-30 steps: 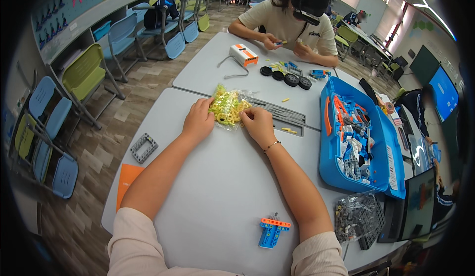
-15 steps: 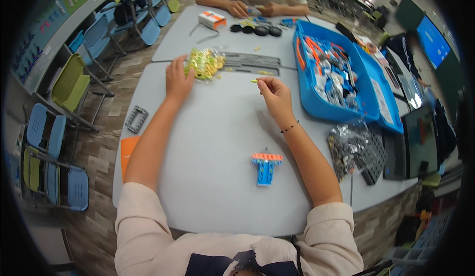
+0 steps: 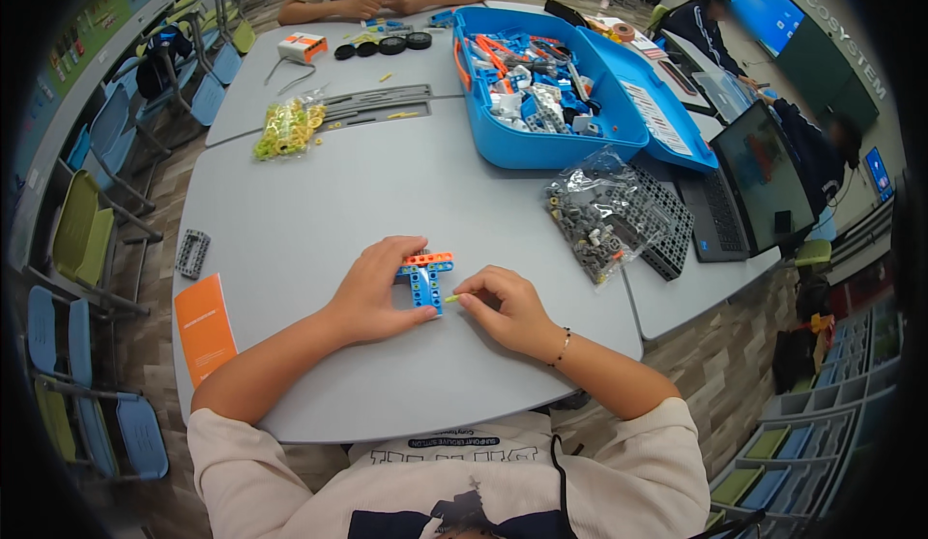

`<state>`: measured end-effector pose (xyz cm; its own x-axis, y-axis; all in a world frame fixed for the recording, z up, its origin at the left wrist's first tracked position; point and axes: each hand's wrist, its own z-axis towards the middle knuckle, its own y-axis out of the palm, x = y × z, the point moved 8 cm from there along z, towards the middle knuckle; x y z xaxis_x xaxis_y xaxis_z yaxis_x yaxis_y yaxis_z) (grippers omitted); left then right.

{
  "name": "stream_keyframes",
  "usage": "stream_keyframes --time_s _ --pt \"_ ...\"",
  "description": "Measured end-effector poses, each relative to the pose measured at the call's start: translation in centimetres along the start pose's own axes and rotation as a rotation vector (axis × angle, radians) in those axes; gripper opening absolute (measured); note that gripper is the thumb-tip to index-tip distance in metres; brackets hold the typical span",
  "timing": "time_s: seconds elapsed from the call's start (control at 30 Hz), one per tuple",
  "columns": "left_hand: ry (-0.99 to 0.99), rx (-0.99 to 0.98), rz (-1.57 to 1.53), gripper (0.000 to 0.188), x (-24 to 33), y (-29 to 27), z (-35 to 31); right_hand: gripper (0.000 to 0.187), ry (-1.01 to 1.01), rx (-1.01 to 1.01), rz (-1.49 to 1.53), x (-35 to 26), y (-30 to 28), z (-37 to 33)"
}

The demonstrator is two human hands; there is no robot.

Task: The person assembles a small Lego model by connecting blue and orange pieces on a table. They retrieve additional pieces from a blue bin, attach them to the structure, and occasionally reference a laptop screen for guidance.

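My left hand (image 3: pixel 375 288) is closed around the left side of a small T-shaped assembly of blue and orange building beams (image 3: pixel 426 285), low over the near part of the table. Between the thumb and forefinger of my right hand (image 3: pixel 503 307) is a small yellow-green connector pin (image 3: pixel 451 299). Its tip points at the lower right side of the blue beams. Whether the pin touches them, I cannot tell. My palm and fingers hide the assembly's left end.
Beyond my hands lie a bag of yellow-green parts (image 3: pixel 288 127) and grey beams (image 3: pixel 377 102). Rightward are an open blue case (image 3: pixel 551 152) full of parts, a bag of grey pieces (image 3: pixel 590 220) and a laptop (image 3: pixel 754 181). An orange booklet (image 3: pixel 204 326) lies left. Someone sits opposite.
My left hand has left the yellow-green bag and taken hold of the assembly. My right hand has brought the pin back toward me, beside the assembly. The view has swung right.
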<state>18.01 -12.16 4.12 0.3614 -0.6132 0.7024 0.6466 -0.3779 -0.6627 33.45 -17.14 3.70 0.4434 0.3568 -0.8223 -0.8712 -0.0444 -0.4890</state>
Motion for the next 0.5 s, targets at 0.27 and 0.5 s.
stream_keyframes --time_s 0.27,0.5 --pt "0.04 0.119 0.056 0.065 0.0 -0.6 -0.6 0.007 -0.054 0.014 0.033 0.0 0.7 0.6" --pt "0.038 0.15 0.123 0.065 0.9 -0.2 -0.5 0.006 -0.039 0.064 -0.011 0.2 0.4 0.3"
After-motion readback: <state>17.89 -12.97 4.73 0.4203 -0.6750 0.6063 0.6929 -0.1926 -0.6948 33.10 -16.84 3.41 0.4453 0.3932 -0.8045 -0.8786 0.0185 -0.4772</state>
